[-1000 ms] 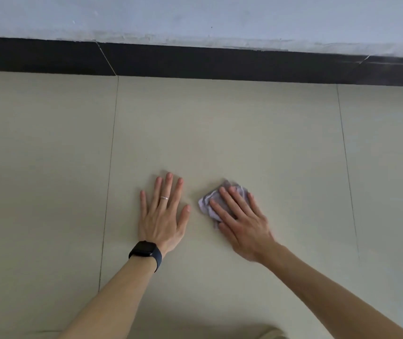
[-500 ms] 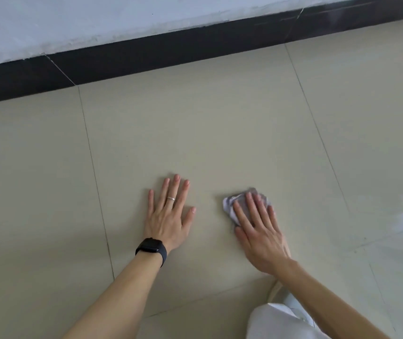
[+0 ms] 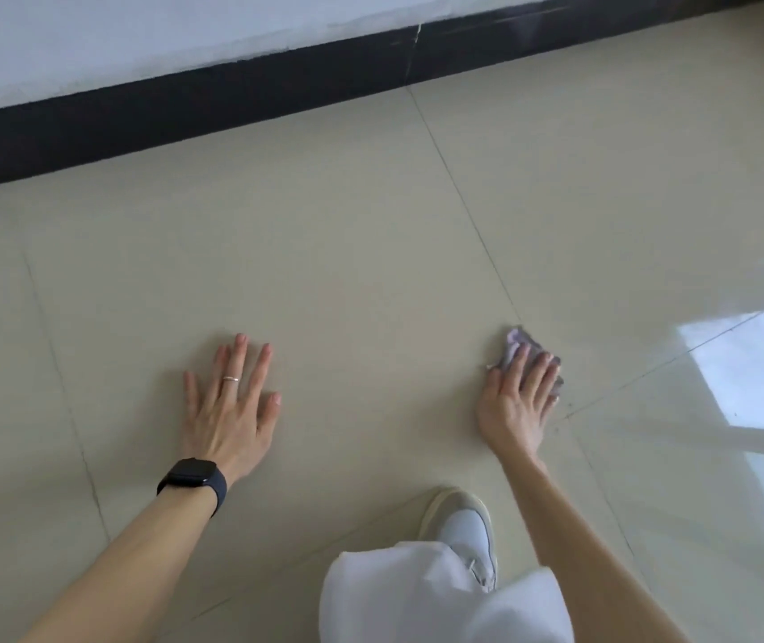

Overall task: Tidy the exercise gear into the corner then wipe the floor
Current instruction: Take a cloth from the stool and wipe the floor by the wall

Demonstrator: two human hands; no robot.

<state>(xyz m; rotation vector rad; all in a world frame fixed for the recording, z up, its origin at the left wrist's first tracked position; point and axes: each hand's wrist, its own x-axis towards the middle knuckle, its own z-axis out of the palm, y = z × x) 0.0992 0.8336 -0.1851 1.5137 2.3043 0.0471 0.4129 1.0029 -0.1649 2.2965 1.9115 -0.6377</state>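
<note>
Pressing cloth flat on beige tile floor, black skirting.

1. the left grip lies flat on the floor, fingers spread, pointing toward the wall.
2. the right grip lies well apart to its right, straight fingers pressing on the cloth.
3. the cloth sits between those fingers and the floor, poking out ahead of the fingertips.
4. the skirting runs across behind both grips, at the foot of the wall.
5. a watch sits on the left wrist, a ring on one left finger.
6. a shoe stands on the floor between the forearms, near the right one, with a trouser leg over its near end.
7. a window reflection lies on the floor right of the cloth.
</note>
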